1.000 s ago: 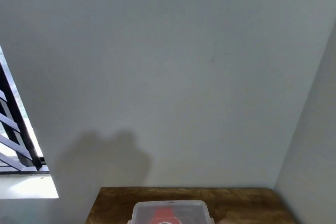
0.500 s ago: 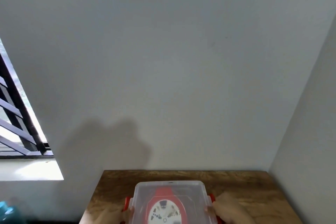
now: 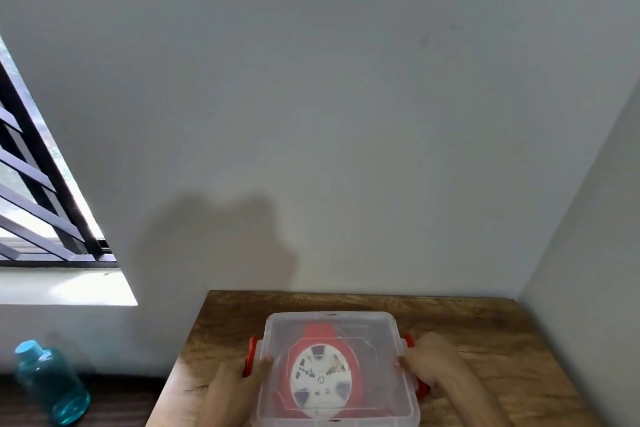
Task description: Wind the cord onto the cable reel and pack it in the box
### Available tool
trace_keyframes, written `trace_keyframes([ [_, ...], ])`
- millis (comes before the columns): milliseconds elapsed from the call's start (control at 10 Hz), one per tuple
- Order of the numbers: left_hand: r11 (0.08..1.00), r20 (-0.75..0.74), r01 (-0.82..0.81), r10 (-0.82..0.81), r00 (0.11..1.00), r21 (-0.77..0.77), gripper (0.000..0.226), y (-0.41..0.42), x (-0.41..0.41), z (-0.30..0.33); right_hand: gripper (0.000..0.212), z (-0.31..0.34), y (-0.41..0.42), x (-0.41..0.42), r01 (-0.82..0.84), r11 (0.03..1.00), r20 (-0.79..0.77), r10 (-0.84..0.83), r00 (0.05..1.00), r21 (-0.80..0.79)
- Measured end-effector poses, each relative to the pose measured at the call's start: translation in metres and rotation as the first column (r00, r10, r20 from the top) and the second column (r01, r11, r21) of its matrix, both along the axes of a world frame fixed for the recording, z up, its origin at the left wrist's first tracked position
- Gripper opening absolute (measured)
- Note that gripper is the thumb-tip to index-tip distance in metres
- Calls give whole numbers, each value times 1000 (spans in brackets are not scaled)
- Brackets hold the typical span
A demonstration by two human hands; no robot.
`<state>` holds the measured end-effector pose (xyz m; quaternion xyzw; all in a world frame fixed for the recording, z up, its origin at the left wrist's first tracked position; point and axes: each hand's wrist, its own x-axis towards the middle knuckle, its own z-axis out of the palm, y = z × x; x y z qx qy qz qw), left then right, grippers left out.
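Observation:
A clear plastic box (image 3: 384, 329) with its lid on stands on the wooden table (image 3: 485, 329). Inside it lies the red cable reel (image 3: 320, 333) with a white round face, seen through the lid. Red latches stick out at the box's left side (image 3: 250, 355) and right side (image 3: 420, 390). My left hand (image 3: 235, 381) grips the left side over the latch, thumb on the lid's edge. My right hand (image 3: 433, 364) grips the right side the same way. The cord itself cannot be made out.
The table stands in a corner, with a grey wall (image 3: 311, 114) behind it and another wall (image 3: 588, 288) to its right. A teal water bottle (image 3: 48, 385) stands on a lower surface at the left. A barred window (image 3: 31, 191) is at the far left.
The view has tipped downward, so more of the table, the box and both hands show. Both hands stay on the box's sides. The bottle has come into sight.

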<state>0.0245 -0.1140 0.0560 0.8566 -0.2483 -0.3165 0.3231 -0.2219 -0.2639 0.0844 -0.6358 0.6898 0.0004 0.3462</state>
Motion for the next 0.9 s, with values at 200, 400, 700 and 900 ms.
trace_keyframes([
  [200,997,148,62,-69,987,53,49,-1,-2,-5,17,-4,-1,2,13,1000,30,-13,999,14],
  [400,991,314,28,-70,947,134,45,-8,-17,0,18,-3,4,7,44,999,13,-44,999,-11],
  [700,991,380,34,-81,922,127,46,-6,-21,-3,18,-16,26,27,-15,967,-161,-27,987,-253],
  [900,984,375,106,-153,914,144,53,-11,-19,25,35,-3,28,39,-228,889,-333,92,938,-396],
])
